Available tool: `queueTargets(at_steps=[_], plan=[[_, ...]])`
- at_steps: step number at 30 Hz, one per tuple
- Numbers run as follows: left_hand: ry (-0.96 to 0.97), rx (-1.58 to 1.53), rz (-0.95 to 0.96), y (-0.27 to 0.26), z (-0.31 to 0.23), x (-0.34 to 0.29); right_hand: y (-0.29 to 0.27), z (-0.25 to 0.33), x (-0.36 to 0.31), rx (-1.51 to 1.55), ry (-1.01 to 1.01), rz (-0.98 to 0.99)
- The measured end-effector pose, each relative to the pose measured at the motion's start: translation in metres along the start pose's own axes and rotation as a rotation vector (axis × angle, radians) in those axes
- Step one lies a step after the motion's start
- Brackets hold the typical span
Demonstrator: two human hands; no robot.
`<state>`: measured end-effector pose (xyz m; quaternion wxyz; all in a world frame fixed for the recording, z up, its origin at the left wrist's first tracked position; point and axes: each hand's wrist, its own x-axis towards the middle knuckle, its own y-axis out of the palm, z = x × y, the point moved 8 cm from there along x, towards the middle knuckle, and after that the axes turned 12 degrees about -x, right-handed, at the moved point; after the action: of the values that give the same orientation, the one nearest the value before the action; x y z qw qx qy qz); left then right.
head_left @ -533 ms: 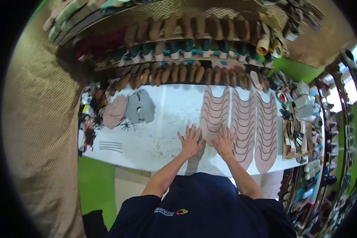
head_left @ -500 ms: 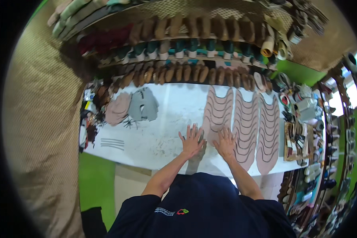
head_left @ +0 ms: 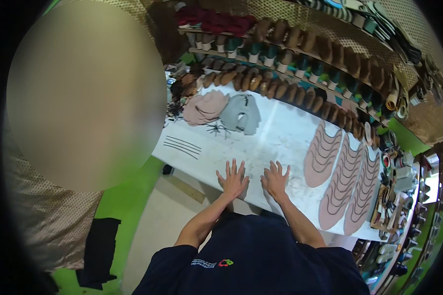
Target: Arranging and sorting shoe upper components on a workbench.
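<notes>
My left hand (head_left: pixel 234 179) has its fingers spread at the front edge of the white table (head_left: pixel 268 150). My right hand (head_left: pixel 275 182), fingers also apart, lies flat on the table a short way to its right. Neither hand holds anything. To the right of them, flat pink shoe-upper pieces with dark curved edges overlap in three rows; the shortest row (head_left: pixel 322 157) is nearest my right hand. Ahead and to the left sit a pile of pink pieces (head_left: pixel 206 107) and some grey cut pieces (head_left: pixel 241 115). Several thin dark strips (head_left: pixel 182 146) lie side by side left of my hands.
Wooden shoe lasts (head_left: pixel 280 91) line the table's back edge, below shelves (head_left: pixel 300 76) of more lasts. At the right end stands a tray (head_left: pixel 386 209) of small tools and parts. Black cloth (head_left: pixel 99 250) lies at lower left. A blurred patch hides the upper left.
My view has turned to the left. Both hands have shifted left along the table's front edge, and my right hand has come away from the nearest row of pink pieces.
</notes>
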<state>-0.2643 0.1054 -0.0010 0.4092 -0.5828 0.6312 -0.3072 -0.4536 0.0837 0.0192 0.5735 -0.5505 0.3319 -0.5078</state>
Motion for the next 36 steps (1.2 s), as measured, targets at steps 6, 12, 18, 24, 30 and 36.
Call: queueTargets(at_steps=[6, 12, 18, 24, 30, 36], plan=[[0.035, 0.016, -0.088, -0.071, 0.101, -0.015, 0.027, 0.114, 0.031, 0.025, -0.048, -0.058], [0.062, 0.047, -0.08, -0.124, 0.171, -0.017, 0.038, 0.182, 0.054, -0.018, -0.027, -0.066], [0.072, 0.016, -0.04, -0.141, 0.195, 0.008, 0.031, 0.193, 0.098, 0.011, 0.065, -0.045], [0.096, -0.007, -0.044, -0.144, 0.187, 0.06, 0.023, 0.183, 0.176, -0.035, 0.065, -0.091], [0.342, 0.108, 0.089, -0.135, 0.162, 0.105, 0.043, 0.174, 0.27, -0.076, 0.015, -0.09], [0.285, 0.043, 0.112, -0.139, 0.162, 0.167, 0.068, 0.176, 0.353, -0.054, -0.146, -0.083]])
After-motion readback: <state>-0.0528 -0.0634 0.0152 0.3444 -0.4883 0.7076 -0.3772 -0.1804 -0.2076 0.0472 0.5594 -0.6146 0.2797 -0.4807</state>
